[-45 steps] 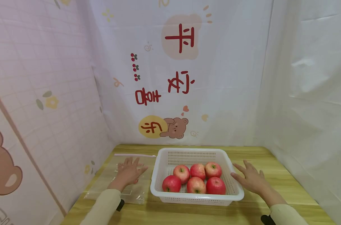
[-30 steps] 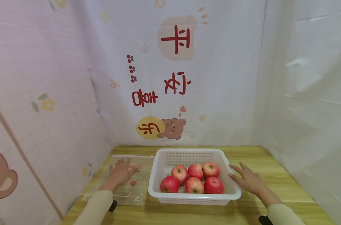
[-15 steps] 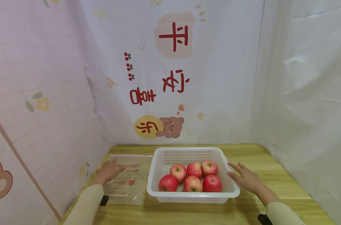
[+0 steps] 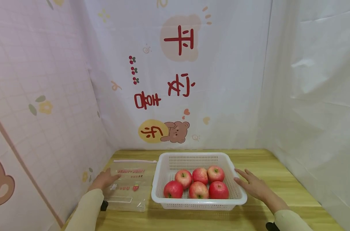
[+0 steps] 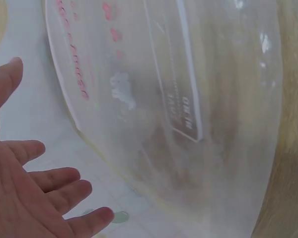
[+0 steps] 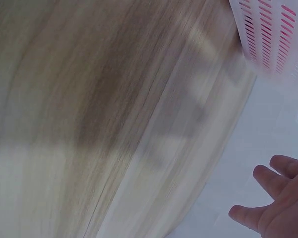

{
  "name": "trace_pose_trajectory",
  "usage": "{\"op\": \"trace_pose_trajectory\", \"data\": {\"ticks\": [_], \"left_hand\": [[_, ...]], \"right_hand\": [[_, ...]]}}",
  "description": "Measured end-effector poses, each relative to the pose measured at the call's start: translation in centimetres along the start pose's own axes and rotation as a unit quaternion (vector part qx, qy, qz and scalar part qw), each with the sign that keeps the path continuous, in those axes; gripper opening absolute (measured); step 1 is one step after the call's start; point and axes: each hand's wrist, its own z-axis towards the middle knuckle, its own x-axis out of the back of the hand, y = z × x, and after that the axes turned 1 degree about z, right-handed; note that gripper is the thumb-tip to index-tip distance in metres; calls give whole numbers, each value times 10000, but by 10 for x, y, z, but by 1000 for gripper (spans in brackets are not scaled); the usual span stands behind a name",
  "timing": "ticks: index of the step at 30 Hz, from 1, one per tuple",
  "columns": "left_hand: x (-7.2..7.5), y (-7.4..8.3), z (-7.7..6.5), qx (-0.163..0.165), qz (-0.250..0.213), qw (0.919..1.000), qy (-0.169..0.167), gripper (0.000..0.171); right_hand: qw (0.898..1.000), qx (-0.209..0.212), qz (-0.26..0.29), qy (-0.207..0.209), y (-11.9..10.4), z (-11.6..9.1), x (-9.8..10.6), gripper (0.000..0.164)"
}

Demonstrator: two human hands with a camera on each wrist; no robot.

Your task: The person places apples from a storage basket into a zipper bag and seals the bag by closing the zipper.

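Note:
A clear zip bag (image 4: pixel 124 179) printed with pink lettering and a strawberry lies flat at the left of the table. My left hand (image 4: pixel 104 179) is at the bag's left edge, holding nothing; in the left wrist view its fingers (image 5: pixel 64 198) are spread beside the bag. A white plastic basket (image 4: pixel 201 201) with slotted sides stands in the middle. Several red apples (image 4: pixel 199 190) sit inside it, towards the front. At the basket's right side my right hand (image 4: pixel 254 185) has its fingers extended near the rim, with nothing in its grasp.
The wood-grain table (image 4: pixel 276 173) runs back to a white printed cloth (image 4: pixel 229 80). More cloth hangs close along the left (image 4: pixel 48 80) and right sides. A black wrist strap (image 4: pixel 104 205) shows at the left sleeve.
My left hand has moved left from over the middle of the bag to its left edge, uncovering the print. The right hand stays beside the basket; the head view has shifted slightly.

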Motion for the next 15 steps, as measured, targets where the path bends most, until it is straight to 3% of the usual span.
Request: {"op": "trace_pose_trajectory", "data": {"ticks": [8, 15], "left_hand": [[-5, -11, 5, 281, -69, 9996, 24, 83], [-5, -13, 3, 499, 96, 9986, -147, 82]], "right_hand": [[9999, -37, 123, -21, 1, -1, -2, 69], [9999, 9, 146, 4, 0, -2, -2, 68]]}}
